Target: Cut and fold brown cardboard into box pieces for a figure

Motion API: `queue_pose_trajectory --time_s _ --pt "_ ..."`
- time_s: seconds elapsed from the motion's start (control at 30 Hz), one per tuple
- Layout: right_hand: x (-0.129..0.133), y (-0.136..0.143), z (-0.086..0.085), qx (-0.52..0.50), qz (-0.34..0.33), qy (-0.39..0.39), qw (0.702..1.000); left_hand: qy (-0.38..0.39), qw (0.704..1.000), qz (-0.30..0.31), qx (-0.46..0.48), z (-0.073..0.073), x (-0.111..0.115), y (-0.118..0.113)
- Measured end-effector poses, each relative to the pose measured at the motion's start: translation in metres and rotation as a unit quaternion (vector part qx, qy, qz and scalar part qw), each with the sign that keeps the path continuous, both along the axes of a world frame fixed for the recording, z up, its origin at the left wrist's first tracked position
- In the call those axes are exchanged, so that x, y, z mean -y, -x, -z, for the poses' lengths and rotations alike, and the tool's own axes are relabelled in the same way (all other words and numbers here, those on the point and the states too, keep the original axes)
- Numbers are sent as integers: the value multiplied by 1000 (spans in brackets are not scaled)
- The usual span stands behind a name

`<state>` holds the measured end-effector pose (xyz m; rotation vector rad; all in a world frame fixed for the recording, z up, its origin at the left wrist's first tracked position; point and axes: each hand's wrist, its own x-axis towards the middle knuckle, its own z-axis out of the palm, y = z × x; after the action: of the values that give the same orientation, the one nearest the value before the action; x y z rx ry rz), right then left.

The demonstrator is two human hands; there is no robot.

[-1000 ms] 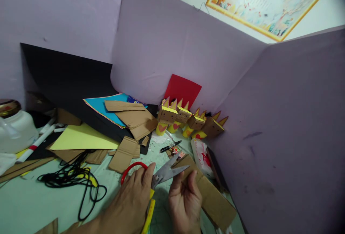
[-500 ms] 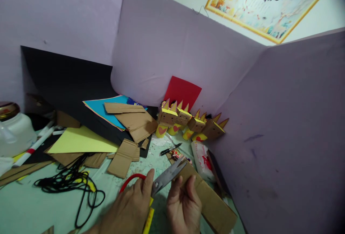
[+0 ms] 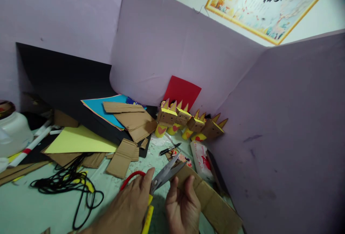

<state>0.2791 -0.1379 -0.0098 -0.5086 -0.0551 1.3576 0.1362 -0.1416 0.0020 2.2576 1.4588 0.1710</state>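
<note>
In the head view, my left hand (image 3: 130, 203) is closed around the handles of a pair of scissors (image 3: 161, 178). A red loop shows above the fingers, and yellow parts show below them. The blades point up and to the right, spread apart, at the upper end of a long brown cardboard strip (image 3: 212, 200). My right hand (image 3: 183, 205), palm up, pinches that strip near the same end between thumb and fingers. From there the strip slants down to the right, creased across its width. Whether the blades touch the cardboard I cannot tell.
Several cardboard figures (image 3: 168, 117) with yellow bodies stand by the back panel. A black pen (image 3: 170, 149) and a white packet (image 3: 201, 158) lie beyond my hands. On the left are a tangled black cord (image 3: 61, 182), cardboard pieces (image 3: 121, 158), yellow paper (image 3: 81, 142) and a white jar (image 3: 13, 133).
The scissor blades have spread wider. My right hand and the cardboard strip have shifted slightly, with the strip's lower end a little farther right.
</note>
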Motion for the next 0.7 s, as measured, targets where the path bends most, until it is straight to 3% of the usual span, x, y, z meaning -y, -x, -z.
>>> queue_pose_trajectory --time_s 0.13,0.47,0.6,0.7 --pt "0 1 1 -8 6 -3 1000 36 999 -6 -25 -11 2 -1" --pt "0 -6 17 28 -5 -52 998 -73 996 -27 -33 15 3 -2" --pt "-1 -6 18 10 -4 -28 1000 -72 997 -9 -37 22 2 -3" --pt "-2 -3 14 -11 -1 -6 1000 -58 998 6 11 19 0 2"
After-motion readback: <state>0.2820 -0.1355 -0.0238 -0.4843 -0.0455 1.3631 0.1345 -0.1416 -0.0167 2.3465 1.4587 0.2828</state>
